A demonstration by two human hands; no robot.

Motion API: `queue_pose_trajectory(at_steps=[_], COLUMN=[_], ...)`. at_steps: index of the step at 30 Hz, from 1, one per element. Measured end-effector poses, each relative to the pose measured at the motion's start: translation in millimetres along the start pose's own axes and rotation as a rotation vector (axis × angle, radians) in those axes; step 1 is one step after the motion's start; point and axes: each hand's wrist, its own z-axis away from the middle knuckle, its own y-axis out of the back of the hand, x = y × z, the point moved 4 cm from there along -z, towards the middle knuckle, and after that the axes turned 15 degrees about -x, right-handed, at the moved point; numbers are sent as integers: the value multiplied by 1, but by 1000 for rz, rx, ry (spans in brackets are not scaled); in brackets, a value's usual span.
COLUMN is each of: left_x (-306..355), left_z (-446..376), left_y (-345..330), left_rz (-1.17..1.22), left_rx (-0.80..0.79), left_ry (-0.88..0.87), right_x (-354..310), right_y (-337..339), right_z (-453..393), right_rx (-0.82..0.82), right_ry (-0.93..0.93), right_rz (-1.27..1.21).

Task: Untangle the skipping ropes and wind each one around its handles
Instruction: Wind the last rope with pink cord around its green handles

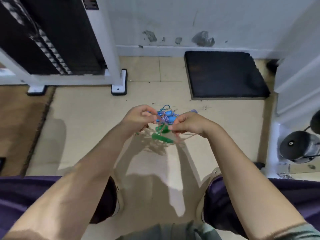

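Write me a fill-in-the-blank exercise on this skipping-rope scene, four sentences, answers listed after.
1. The handles lying between the left hand and the right hand are coloured ____.
2. The handles lower down in the tangle, nearer the person, are coloured ____.
3. The dark mat lies on the floor against the ____.
4. Both hands pinch strands of ____.

Missing words: blue; green; wall; rope

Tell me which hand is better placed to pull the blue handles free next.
Probably the left hand: its fingers touch the blue handles. The right hand pinches rope lower, near the green handles.
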Motion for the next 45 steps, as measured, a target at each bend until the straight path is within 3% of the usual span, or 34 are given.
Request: queue_pose_trajectory(at_steps=[6, 11, 17, 21, 25, 28, 31, 35, 41, 45], left_x=[148, 200, 194, 178, 153, 139, 134, 136, 138, 141], left_z=[95, 159, 191, 189, 182, 174, 166, 164, 163, 160], left_y=[-7, -13, -7, -11, -1, 2, -1, 1, -13, -18], left_rz=[-167, -186, -133, -105, -37, -126, -177, -74, 32, 132], left_rx=[-135, -89, 109, 165, 231, 196, 172, 212, 84, 50], left_ry=[-225, -401, -436, -400, -320, -184, -140, -211, -260, -323], right_x=[-117, -159, -163, -155, -131, -117, -114, -109, -105, -108], right_y=[-9, -23, -17, -20, -10, -1, 3, 0, -11, -31], right_z=[122, 183, 218, 217, 215, 217, 216, 211, 198, 191], right_rx=[146, 238, 357, 268, 354, 401, 404, 334, 171, 99], right_ry=[271, 394, 419, 463, 488, 436, 338, 221, 286, 243], right_rz=[160, 218, 323, 201, 56, -1, 151, 311, 150, 255])
